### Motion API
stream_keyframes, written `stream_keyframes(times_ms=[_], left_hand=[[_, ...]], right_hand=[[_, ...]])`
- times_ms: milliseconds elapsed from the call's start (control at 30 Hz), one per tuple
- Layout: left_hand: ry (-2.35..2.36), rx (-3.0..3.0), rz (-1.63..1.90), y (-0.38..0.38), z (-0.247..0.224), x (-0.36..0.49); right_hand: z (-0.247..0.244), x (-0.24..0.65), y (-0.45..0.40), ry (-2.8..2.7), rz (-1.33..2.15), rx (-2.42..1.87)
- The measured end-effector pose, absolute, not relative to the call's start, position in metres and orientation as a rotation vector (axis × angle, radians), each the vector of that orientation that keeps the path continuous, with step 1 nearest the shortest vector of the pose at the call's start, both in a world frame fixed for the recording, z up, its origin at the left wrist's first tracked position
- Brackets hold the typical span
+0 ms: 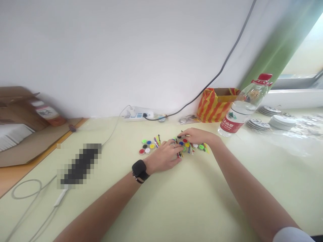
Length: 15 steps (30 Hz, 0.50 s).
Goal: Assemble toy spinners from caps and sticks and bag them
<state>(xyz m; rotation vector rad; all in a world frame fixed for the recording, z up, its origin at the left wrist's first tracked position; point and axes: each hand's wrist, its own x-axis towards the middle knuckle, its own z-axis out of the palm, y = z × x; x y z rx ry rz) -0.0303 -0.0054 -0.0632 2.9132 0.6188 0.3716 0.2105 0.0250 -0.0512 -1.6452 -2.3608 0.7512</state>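
Small clear round containers with coloured tops lie among thin coloured arrow-shaped sticks on the pale table. My left hand (168,155) reaches over the middle of the group, palm down, fingers stretched out and resting on or beside the pieces. It wears a ring, and a black watch (139,168) is on its wrist. My right hand (199,136) comes in from the right, its index fingertip at a black-topped round piece (179,136); its other fingers are partly hidden. Left of my hands sit a red-topped piece (141,151) and several others. A green-topped piece (201,147) lies below my right hand.
A large water bottle (243,106) stands right, before a red-and-yellow striped bag (214,106). Stacked white discs (282,122) lie farther right. A power strip (138,114) is by the wall. A pixelated dark object (80,164), cables and a cardboard box (19,104) are left.
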Motion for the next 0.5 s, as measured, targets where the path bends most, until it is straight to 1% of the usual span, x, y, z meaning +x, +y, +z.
stream_keyframes(times_ms=[100, 233, 333, 500], left_hand=[[0.603, 2.903, 0.363, -0.006, -0.062, -0.03], [0.6, 2.898, 0.353, -0.006, -0.061, -0.031], [0.606, 2.898, 0.347, -0.006, -0.061, -0.031], [0.611, 2.901, 0.334, -0.006, -0.061, -0.031]], right_hand=[[-0.048, 0.217, 0.026, -2.373, 0.763, -1.584], [-0.05, 0.231, 0.03, -2.243, 0.593, -1.663], [-0.058, 0.237, 0.034, -2.211, 0.512, -1.707], [-0.076, 0.233, 0.036, -2.235, 0.503, -1.679]])
